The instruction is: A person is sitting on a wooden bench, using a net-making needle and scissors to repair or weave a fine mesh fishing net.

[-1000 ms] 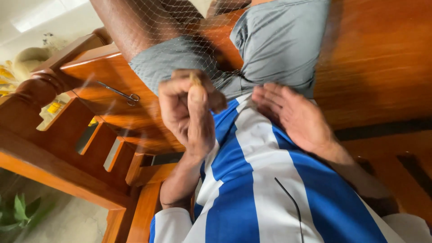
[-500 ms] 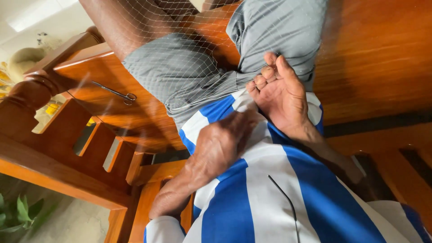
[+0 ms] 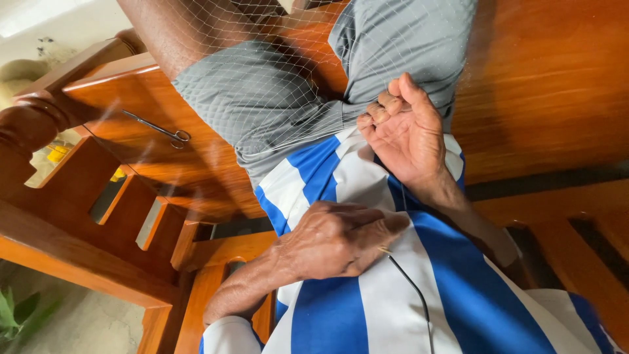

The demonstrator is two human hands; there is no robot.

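Note:
A fine pale net (image 3: 262, 85) is draped over my lap and my grey shorts (image 3: 406, 33). My right hand (image 3: 409, 134) rests at the hem of the shorts, its fingers curled and pinching the net's mesh. My left hand (image 3: 334, 239) lies closed against my blue and white striped shirt (image 3: 341, 314), lower than the right hand. It grips a thin tan netting needle (image 3: 384, 250), of which only the tip shows. Any thread between the two hands is too fine to see.
I sit on a polished wooden bench (image 3: 544, 85). Small metal scissors (image 3: 164, 131) lie on the seat to my left, near the slatted armrest (image 3: 85, 216). A thin black cord (image 3: 409, 285) runs down my shirt. Green leaves (image 3: 16, 314) show at the bottom left.
My left hand has dropped from in front of the shorts, needle raised, down to my shirt. My right hand has moved up to the shorts' hem and closed on the net.

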